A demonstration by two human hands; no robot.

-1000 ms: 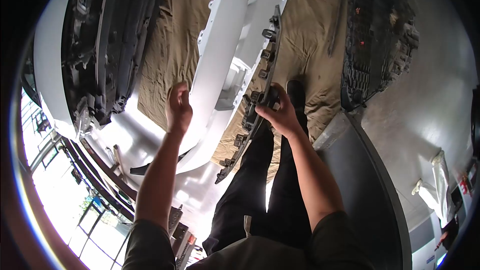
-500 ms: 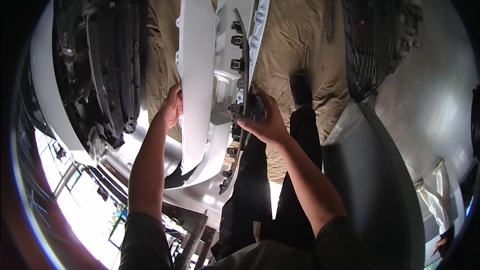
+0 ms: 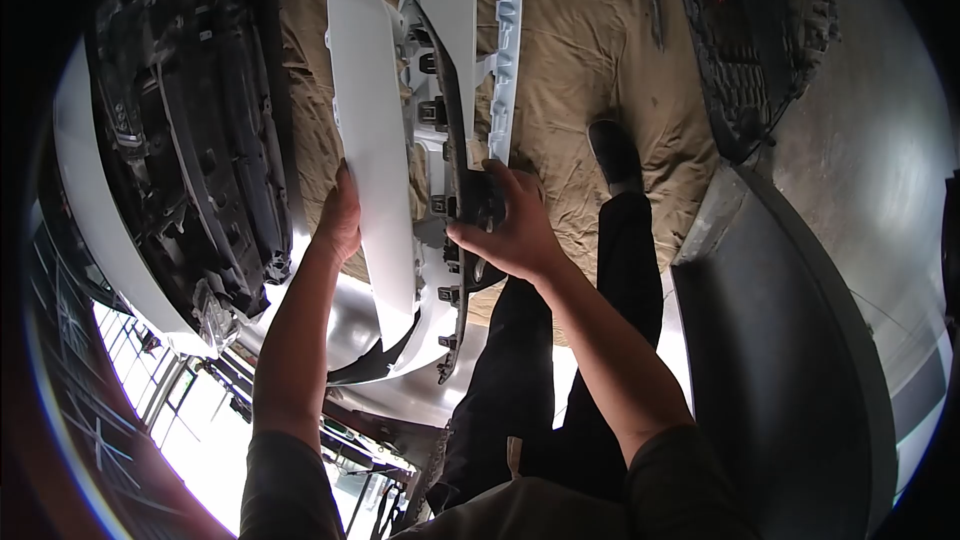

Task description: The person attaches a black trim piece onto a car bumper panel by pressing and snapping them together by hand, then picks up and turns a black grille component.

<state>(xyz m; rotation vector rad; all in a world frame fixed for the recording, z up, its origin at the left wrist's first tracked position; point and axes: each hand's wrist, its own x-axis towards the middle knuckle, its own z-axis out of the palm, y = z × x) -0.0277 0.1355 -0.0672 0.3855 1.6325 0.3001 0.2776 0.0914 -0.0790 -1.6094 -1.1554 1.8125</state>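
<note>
A long white car bumper cover (image 3: 375,140) runs from the top of the view down to the middle. My left hand (image 3: 342,215) grips its left edge, the fingers partly hidden behind the panel. Along the cover's right part lies a slim black trim strip (image 3: 457,130) with several square clips on its left side. My right hand (image 3: 512,225) is closed around the strip's middle, thumb on the near face and fingers curled over the right side. A dark rounded part under the right palm is mostly hidden. Right of the strip shows a pale slotted edge (image 3: 507,50) of the cover.
A brown cloth (image 3: 590,70) covers the floor beneath. Dark car parts (image 3: 190,130) stand at left. A black mesh grille part (image 3: 745,50) and a big grey curved panel (image 3: 790,370) are at right. My shoe (image 3: 615,152) rests on the cloth.
The view has shifted, and the cover, the trim strip and both hands sit further left in it. Both hands keep their hold. The shoe appears slightly higher and to the right.
</note>
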